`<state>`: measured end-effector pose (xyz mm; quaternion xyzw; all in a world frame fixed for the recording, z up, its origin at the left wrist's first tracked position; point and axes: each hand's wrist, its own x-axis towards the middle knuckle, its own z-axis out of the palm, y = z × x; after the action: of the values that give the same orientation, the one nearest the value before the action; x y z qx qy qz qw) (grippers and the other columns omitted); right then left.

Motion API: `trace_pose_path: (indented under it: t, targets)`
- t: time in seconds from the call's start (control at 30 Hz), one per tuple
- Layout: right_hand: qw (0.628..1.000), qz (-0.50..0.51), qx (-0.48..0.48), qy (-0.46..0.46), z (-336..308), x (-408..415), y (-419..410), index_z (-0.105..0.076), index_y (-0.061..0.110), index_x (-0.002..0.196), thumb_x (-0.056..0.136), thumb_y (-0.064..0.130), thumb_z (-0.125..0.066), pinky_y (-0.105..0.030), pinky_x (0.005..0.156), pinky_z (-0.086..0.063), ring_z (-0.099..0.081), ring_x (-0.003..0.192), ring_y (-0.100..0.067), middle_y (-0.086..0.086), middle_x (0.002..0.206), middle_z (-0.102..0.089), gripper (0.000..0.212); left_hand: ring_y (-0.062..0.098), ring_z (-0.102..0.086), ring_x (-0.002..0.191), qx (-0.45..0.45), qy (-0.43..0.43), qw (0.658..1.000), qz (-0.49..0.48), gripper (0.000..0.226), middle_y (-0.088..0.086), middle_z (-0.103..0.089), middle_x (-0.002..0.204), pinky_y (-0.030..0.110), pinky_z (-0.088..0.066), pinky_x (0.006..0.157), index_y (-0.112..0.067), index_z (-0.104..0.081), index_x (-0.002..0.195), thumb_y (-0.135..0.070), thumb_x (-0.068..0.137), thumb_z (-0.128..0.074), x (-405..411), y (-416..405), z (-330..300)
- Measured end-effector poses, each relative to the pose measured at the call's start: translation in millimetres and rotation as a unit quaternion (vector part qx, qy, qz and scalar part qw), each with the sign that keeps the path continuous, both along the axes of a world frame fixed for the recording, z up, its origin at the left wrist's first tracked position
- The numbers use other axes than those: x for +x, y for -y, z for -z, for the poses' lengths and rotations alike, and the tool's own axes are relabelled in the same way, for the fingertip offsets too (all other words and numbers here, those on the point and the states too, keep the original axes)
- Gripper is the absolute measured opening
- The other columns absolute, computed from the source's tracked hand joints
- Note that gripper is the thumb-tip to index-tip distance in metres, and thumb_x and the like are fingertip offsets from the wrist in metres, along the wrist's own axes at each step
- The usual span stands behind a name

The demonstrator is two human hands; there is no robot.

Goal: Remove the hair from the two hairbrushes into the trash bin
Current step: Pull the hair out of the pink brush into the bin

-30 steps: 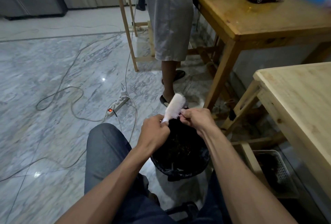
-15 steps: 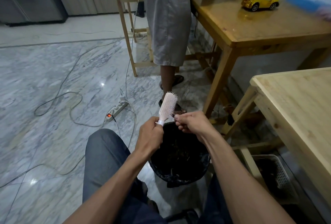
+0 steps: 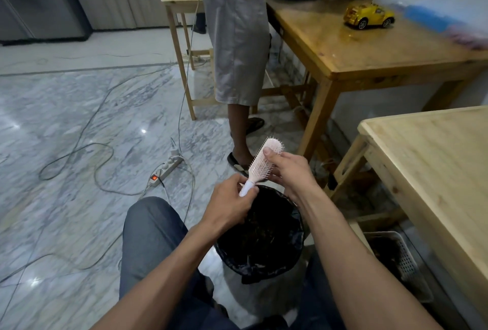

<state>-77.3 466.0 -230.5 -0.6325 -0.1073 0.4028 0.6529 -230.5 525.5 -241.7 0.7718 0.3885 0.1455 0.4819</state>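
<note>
While the pink hairbrush (image 3: 260,164) is held tilted above the far rim of the trash bin (image 3: 260,237), its handle points down toward the person and its head up and away, bristles facing right. The left hand (image 3: 228,207) is closed around the white handle end. The right hand (image 3: 289,168) wraps the bristle side of the head, thumb pressed on the back near the tip and fingers curled against the bristles; whether any hair is pinched there cannot be told. The bin, lined with a black bag, sits on the floor between the person's knees, with dark strands inside. Just right of it a white slotted basket (image 3: 398,261) stands under a pale wooden table (image 3: 433,171). Farther off, a second person (image 3: 237,47) stands beside a darker table (image 3: 369,49) carrying a yellow toy car (image 3: 368,15). A power strip (image 3: 165,170) and loose cables lie on the marble floor to the left.
</note>
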Motion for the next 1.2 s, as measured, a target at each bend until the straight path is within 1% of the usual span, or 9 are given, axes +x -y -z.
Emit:
trace_pose_path:
  t: [0.13, 0.23, 0.3, 0.43, 0.57, 0.67, 0.97, 1.07, 1.2]
  targets:
    - [1.000, 0.015, 0.001, 0.018, -22.1, 8.4, 4.0, -0.069, -0.004, 0.115, 0.097, 0.019, -0.070, -0.026, 0.060, -0.062, -0.077, 0.073, -0.016, -0.016, 0.100, -0.077, 0.030, 0.018, -0.068, 0.065, 0.053, 0.029, 0.998, 0.010, 0.016, -0.006, -0.069, 0.084, 0.041, -0.059, 0.063, -0.022, -0.064, 0.104, -0.026, 0.089, -0.068, 3.4, -1.2, -12.1]
    - [0.998, 0.043, 0.002, 0.041, -48.7, 17.7, 7.8, -0.068, -0.006, 0.118, 0.099, 0.009, -0.062, -0.031, 0.071, -0.066, -0.077, 0.082, -0.020, -0.021, 0.105, -0.077, 0.025, 0.013, -0.062, 0.068, 0.090, 0.041, 0.995, 0.006, 0.010, -0.011, -0.068, 0.079, 0.031, -0.046, 0.062, -0.022, -0.069, 0.099, -0.027, 0.090, -0.067, 13.8, -1.5, -24.9]
    - [0.996, 0.062, 0.018, 0.053, -68.7, 26.9, 13.4, -0.064, -0.007, 0.124, 0.098, 0.003, -0.062, -0.032, 0.067, -0.066, -0.076, 0.082, -0.023, -0.026, 0.111, -0.075, 0.029, 0.010, -0.063, 0.071, 0.118, 0.054, 0.991, 0.017, 0.012, -0.010, -0.069, 0.078, 0.027, -0.042, 0.061, -0.021, -0.072, 0.099, -0.028, 0.092, -0.066, 22.9, 0.2, -36.7]
    - [0.988, 0.112, 0.045, 0.095, -108.1, 44.6, 38.2, -0.049, 0.003, 0.139, 0.095, 0.002, -0.064, -0.032, 0.063, -0.065, -0.076, 0.083, -0.026, -0.023, 0.110, -0.073, 0.046, 0.013, -0.066, 0.076, 0.153, 0.105, 0.981, 0.062, 0.020, -0.004, -0.072, 0.087, 0.031, -0.051, 0.068, -0.020, -0.074, 0.109, -0.023, 0.091, -0.066, 44.4, 11.2, -65.6]
    - [0.975, 0.165, 0.046, 0.139, -140.0, 65.1, 73.9, -0.056, 0.005, 0.129, 0.098, 0.006, -0.060, -0.032, 0.066, -0.065, -0.076, 0.080, -0.021, -0.015, 0.100, -0.074, 0.031, 0.014, -0.060, 0.082, 0.215, 0.147, 0.958, 0.124, 0.031, 0.002, -0.067, 0.095, 0.017, -0.043, 0.070, -0.015, -0.073, 0.119, -0.018, 0.090, -0.065, 75.2, 29.6, -94.3]
    - [0.965, 0.207, 0.042, 0.157, -159.9, 82.8, 107.4, -0.059, 0.003, 0.130, 0.096, 0.012, -0.065, -0.033, 0.064, -0.063, -0.076, 0.074, -0.017, -0.014, 0.099, -0.076, 0.036, 0.014, -0.057, 0.080, 0.237, 0.179, 0.939, 0.172, 0.029, 0.004, -0.064, 0.090, 0.011, -0.039, 0.067, -0.012, -0.074, 0.118, -0.014, 0.091, -0.064, 100.3, 52.7, -117.8]
    - [0.918, 0.347, 0.001, 0.189, -198.4, 119.2, 241.3, -0.057, -0.006, 0.128, 0.092, 0.001, -0.070, -0.036, 0.061, -0.063, -0.076, 0.079, -0.033, -0.026, 0.115, -0.072, 0.039, 0.021, -0.056, 0.078, 0.253, 0.191, 0.898, 0.304, 0.020, 0.008, -0.065, 0.091, 0.032, -0.039, 0.066, -0.005, -0.073, 0.104, -0.017, 0.093, -0.062, 183.2, 155.0, -153.9]
    - [0.901, 0.393, -0.025, 0.182, -200.3, 132.6, 288.7, -0.062, -0.004, 0.097, 0.093, -0.002, -0.069, -0.045, 0.075, -0.064, -0.074, 0.084, -0.035, -0.023, 0.103, -0.071, 0.008, 0.024, -0.055, 0.073, 0.256, 0.170, 0.880, 0.363, 0.016, 0.006, -0.063, 0.082, 0.032, -0.032, 0.061, -0.006, -0.069, 0.091, -0.020, 0.090, -0.062, 211.8, 189.5, -157.7]
    - [0.882, 0.438, -0.056, 0.161, -188.7, 156.8, 338.0, -0.062, 0.000, 0.081, 0.092, -0.004, -0.069, -0.041, 0.070, -0.065, -0.073, 0.076, -0.032, -0.024, 0.097, -0.071, 0.013, 0.025, -0.056, 0.073, 0.276, 0.132, 0.852, 0.425, 0.018, 0.004, -0.060, 0.081, 0.032, -0.033, 0.059, -0.009, -0.066, 0.089, -0.027, 0.090, -0.064, 248.4, 231.5, -156.3]
